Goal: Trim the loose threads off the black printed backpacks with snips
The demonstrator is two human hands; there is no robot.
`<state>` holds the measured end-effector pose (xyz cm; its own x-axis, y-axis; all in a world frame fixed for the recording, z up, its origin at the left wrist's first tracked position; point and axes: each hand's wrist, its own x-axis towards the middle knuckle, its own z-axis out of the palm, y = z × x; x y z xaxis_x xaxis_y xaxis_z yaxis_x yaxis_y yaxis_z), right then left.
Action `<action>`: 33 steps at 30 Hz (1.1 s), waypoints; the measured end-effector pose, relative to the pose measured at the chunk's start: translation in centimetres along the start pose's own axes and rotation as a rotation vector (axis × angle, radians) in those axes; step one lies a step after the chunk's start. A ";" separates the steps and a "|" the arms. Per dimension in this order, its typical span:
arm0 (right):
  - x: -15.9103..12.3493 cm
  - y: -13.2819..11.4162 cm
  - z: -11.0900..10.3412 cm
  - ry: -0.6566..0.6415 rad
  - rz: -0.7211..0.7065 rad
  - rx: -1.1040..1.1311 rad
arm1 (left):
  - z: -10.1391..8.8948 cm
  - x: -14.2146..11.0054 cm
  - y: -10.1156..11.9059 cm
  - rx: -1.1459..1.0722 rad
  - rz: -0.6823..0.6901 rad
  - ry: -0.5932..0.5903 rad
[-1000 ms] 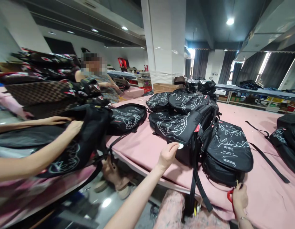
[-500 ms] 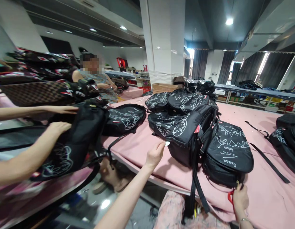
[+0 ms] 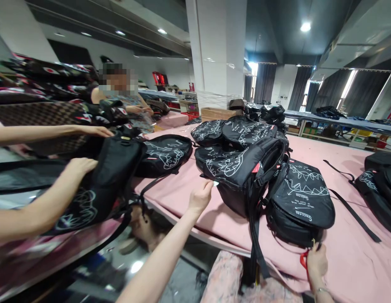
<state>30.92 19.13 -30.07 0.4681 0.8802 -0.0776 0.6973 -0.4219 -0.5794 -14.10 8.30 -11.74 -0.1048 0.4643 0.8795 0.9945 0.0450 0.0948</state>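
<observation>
My left hand (image 3: 200, 197) is closed in a pinch on a small white flat piece (image 3: 216, 183), beside the near lower edge of a black backpack (image 3: 238, 168) with white scribble print. At the front of the table my right hand (image 3: 317, 260) is closed around what look like red-handled scissors (image 3: 304, 260); their blades are hidden. Its fingertips reach the bottom corner of another black printed backpack (image 3: 304, 198), near a small gold-coloured bit. Black straps (image 3: 256, 248) hang over the table edge between my hands.
On the left, a co-worker's two arms (image 3: 40, 214) handle a black backpack (image 3: 116, 164). More printed backpacks (image 3: 165, 153) lie on the pink-covered table (image 3: 349, 265). Behind sits another person (image 3: 136, 109) near stacked bags. A white pillar (image 3: 216, 54) rises beyond the table.
My left hand has shifted slightly left and up with the white piece. The co-worker's upper hand has moved right along the left backpack. My right hand stays nearly in place.
</observation>
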 end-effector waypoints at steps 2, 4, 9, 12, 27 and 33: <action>0.0 0.0 0.0 -0.003 0.003 0.002 | -0.4 -0.3 -0.4 -0.002 -0.063 -0.005; 0.0 0.0 0.0 -0.006 0.004 0.007 | -0.7 -0.5 -0.1 -0.030 -0.114 -0.013; -0.1 -0.1 -0.3 -0.018 0.004 0.017 | -1.1 -0.2 3.2 -0.165 -0.218 -0.006; -0.1 -0.2 -0.3 -0.022 0.005 0.023 | -1.3 0.9 5.6 -0.247 -0.278 0.020; -0.1 -0.1 -0.3 -0.074 0.031 0.038 | -2.2 2.5 8.9 -0.347 -0.048 0.083; 0.0 0.0 -0.1 -0.103 0.054 0.031 | -2.2 3.8 8.4 -0.276 0.189 0.063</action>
<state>30.99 19.15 -29.97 0.4454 0.8745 -0.1919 0.6546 -0.4643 -0.5966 -6.11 8.50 -6.58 0.0730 0.3857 0.9197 0.9586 -0.2817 0.0421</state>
